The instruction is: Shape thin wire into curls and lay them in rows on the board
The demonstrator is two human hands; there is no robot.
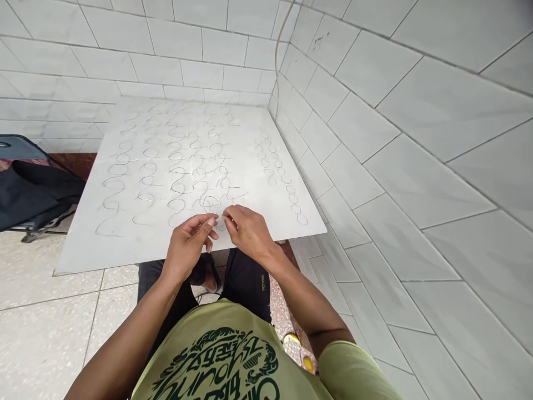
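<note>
My left hand (189, 244) and my right hand (249, 230) are close together above the near edge of a white tabletop (270, 214). Thumb and fingers are pinched on each hand, the fingertips nearly meeting. What they hold is too thin to make out. Just beyond the fingertips is a round loop of thin dark line (210, 204), either wire or strand; whether it is held or lies on the table, I cannot tell. Several thin curved S-shaped pieces (146, 197) spread in rows across the left and middle. Smaller curly chains (293, 200) run along the right side.
White tiled walls (366, 139) meet behind and to the right of the table, with a thin cable (278, 53) down the corner. At left stands a chair with dark cloth (37, 189) on it. My legs (250, 283) are under the table's near edge.
</note>
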